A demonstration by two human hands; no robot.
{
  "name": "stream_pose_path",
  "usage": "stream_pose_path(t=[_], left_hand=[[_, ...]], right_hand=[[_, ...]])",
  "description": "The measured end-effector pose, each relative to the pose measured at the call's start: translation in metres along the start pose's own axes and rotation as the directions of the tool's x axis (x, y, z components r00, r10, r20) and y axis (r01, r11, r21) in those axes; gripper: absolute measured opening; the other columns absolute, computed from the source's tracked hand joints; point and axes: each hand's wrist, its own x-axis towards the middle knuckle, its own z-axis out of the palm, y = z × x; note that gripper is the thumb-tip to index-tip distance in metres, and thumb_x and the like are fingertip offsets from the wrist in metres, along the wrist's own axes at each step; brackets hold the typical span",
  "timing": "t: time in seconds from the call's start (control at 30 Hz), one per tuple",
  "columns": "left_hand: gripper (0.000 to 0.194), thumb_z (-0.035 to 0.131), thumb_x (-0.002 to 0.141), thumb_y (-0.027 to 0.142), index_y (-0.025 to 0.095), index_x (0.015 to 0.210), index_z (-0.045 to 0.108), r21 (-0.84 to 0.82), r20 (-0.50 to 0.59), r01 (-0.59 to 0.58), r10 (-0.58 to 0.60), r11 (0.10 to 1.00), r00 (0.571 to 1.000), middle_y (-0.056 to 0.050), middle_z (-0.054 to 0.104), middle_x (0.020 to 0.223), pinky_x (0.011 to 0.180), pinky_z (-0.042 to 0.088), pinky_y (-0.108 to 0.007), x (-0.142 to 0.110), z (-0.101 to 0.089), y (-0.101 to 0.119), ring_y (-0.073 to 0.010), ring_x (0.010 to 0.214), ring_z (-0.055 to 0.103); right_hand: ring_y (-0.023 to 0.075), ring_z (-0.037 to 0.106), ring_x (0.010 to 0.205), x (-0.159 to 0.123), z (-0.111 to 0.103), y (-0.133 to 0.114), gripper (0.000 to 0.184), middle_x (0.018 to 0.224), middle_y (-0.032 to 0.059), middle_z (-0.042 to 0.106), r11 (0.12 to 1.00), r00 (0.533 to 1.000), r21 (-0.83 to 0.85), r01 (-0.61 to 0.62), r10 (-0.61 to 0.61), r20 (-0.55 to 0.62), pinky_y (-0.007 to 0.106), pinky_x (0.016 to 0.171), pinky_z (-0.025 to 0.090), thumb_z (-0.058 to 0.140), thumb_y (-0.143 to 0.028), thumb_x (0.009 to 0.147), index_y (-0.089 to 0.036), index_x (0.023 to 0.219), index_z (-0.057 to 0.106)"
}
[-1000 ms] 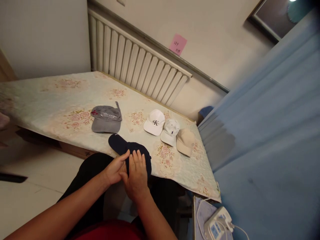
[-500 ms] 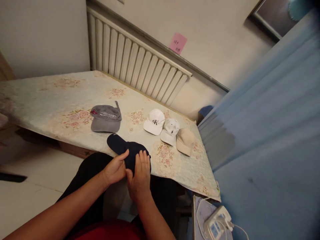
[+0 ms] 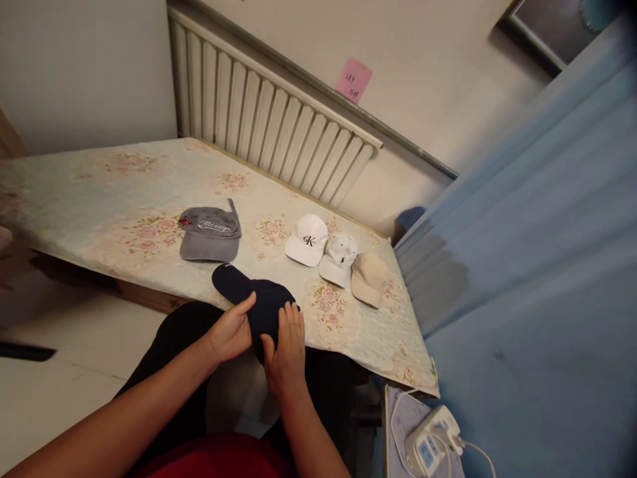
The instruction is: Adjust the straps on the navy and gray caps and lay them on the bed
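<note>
A navy cap [image 3: 259,302] lies at the near edge of the flowered table [image 3: 99,192], its brim pointing left. My left hand [image 3: 229,330] grips the cap's near left side, thumb on top. My right hand [image 3: 286,345] holds its near right side, fingers curled over the crown. Behind it a grey cap [image 3: 210,231] lies flat. To the right sit a white cap with a black logo [image 3: 307,240], a second white cap [image 3: 338,258] and a beige cap [image 3: 369,279], overlapping in a row.
A white radiator [image 3: 279,126] runs along the wall behind the table, with a pink note [image 3: 353,79] above it. A blue curtain [image 3: 537,265] fills the right side. A white power strip [image 3: 430,441] with a cord lies at the lower right.
My right hand has slid from the middle of the navy cap's crown to its right side. My left hand has kept its grip.
</note>
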Motion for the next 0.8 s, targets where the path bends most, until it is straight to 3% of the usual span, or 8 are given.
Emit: stream_pose_path(t=[0.1,0.2,0.3,0.4,0.5,0.57,0.7,0.8], left_hand=[[0.041,0.043,0.096,0.033,0.009,0.125,0.059,-0.017,0.004,-0.003,0.003,1.000,1.000,-0.014,0.072,0.110,0.104,0.042,-0.039,0.002,0.003,0.001,-0.0251,0.107,0.065],[0.044,0.041,0.097,0.035,0.009,0.129,0.056,-0.021,0.028,-0.008,0.009,1.000,1.000,-0.015,0.072,0.109,0.103,0.042,-0.042,0.004,0.007,0.002,-0.0270,0.106,0.066],[0.051,0.042,0.095,0.041,0.009,0.133,0.053,-0.011,0.089,0.056,-0.055,0.998,0.995,-0.017,0.071,0.112,0.103,0.042,-0.044,0.007,0.011,0.002,-0.0299,0.109,0.064],[0.054,0.044,0.095,0.043,0.009,0.136,0.050,-0.016,0.145,0.065,-0.062,0.998,0.987,-0.018,0.068,0.118,0.105,0.040,-0.045,0.008,0.015,0.000,-0.0311,0.113,0.062],[0.051,0.044,0.096,0.037,0.011,0.140,0.046,-0.057,0.178,-0.027,0.037,0.998,0.983,-0.017,0.066,0.121,0.108,0.037,-0.045,0.008,0.019,-0.001,-0.0294,0.114,0.061],[0.049,0.045,0.096,0.034,0.012,0.140,0.045,-0.081,0.188,-0.071,0.085,0.994,0.978,-0.016,0.066,0.122,0.109,0.036,-0.045,0.008,0.023,-0.002,-0.0283,0.114,0.061],[0.047,0.042,0.097,0.032,0.011,0.140,0.046,-0.122,0.153,-0.132,0.150,0.984,0.977,-0.015,0.066,0.122,0.110,0.035,-0.044,0.005,0.032,-0.006,-0.0270,0.116,0.060],[0.048,0.040,0.098,0.034,0.011,0.140,0.045,-0.146,0.173,-0.096,0.121,0.985,0.978,-0.015,0.065,0.123,0.110,0.035,-0.043,0.002,0.040,-0.011,-0.0265,0.117,0.059]], right_hand=[[0.0278,0.036,0.138,-0.004,-0.014,-0.005,0.044,0.138,0.0216,0.049,0.998,0.990,0.040,-0.047,0.052,-0.130,0.055,0.106,0.041,0.045,-0.021,0.094,-0.007,0.135,0.041],[0.0246,0.055,0.121,-0.008,-0.027,-0.022,0.037,0.121,0.0159,0.062,0.989,0.982,0.145,-0.001,0.028,-0.185,0.047,0.099,0.048,0.042,-0.017,0.093,-0.012,0.129,0.048],[0.0177,0.066,0.088,-0.008,-0.035,-0.042,0.027,0.096,0.0074,0.069,0.933,0.998,0.354,-0.057,0.051,0.027,0.031,0.077,0.056,0.044,-0.019,0.092,-0.017,0.116,0.057],[0.0169,0.065,0.085,-0.006,-0.035,-0.051,0.022,0.097,0.0073,0.067,0.862,0.983,0.478,-0.167,0.108,0.149,0.028,0.074,0.054,0.046,-0.024,0.091,-0.018,0.106,0.061],[0.0174,0.064,0.079,-0.004,-0.031,-0.050,0.016,0.086,0.0055,0.067,0.813,0.923,0.451,-0.369,0.264,0.280,0.028,0.071,0.052,0.050,-0.024,0.089,-0.018,0.092,0.065],[0.0183,0.065,0.076,-0.004,-0.026,-0.047,0.014,0.084,0.0051,0.068,0.763,0.878,0.453,-0.460,0.317,0.359,0.028,0.068,0.051,0.055,-0.025,0.087,-0.018,0.093,0.066],[0.0205,0.068,0.086,-0.003,-0.022,-0.046,0.036,0.099,0.0077,0.071,0.560,0.853,0.647,-0.517,0.276,0.443,0.030,0.074,0.053,0.056,-0.029,0.087,-0.017,0.121,0.058],[0.0224,0.060,0.113,0.003,-0.026,-0.048,0.048,0.126,0.0099,0.063,0.402,0.863,0.768,-0.498,0.318,0.393,0.034,0.096,0.048,0.055,-0.033,0.088,-0.017,0.133,0.050]])
